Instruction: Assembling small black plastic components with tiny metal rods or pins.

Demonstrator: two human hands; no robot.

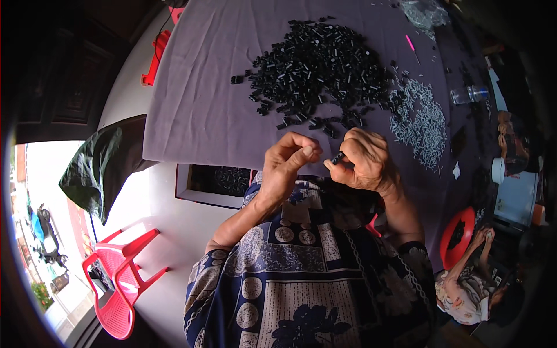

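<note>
Your right hand (pixel 364 161) pinches a small black plastic piece (pixel 337 157) between thumb and forefinger, just above the near edge of the table (pixel 197 110). Your left hand (pixel 285 164) sits just beside it, fingers curled with thumb and fingertips drawn together (whether they grip anything, you cannot tell from here).

Beyond your hands, toward the middle of the grey cloth, lies a big heap of black pieces (pixel 319 72), with a few strays off its left side. To the right of that heap is a smaller spread of pale grey pins (pixel 420 119), running toward the table's right edge. A pink stick (pixel 411 45) lies near the far right corner, beside a crumpled clear bag (pixel 426 11). A clear plastic bottle (pixel 470 94) lies at the right edge.

Below the table's near left corner, a red plastic chair (pixel 119 278) stands on the floor. At the lower right another person (pixel 476 284) works beside a red basin (pixel 458 235).
</note>
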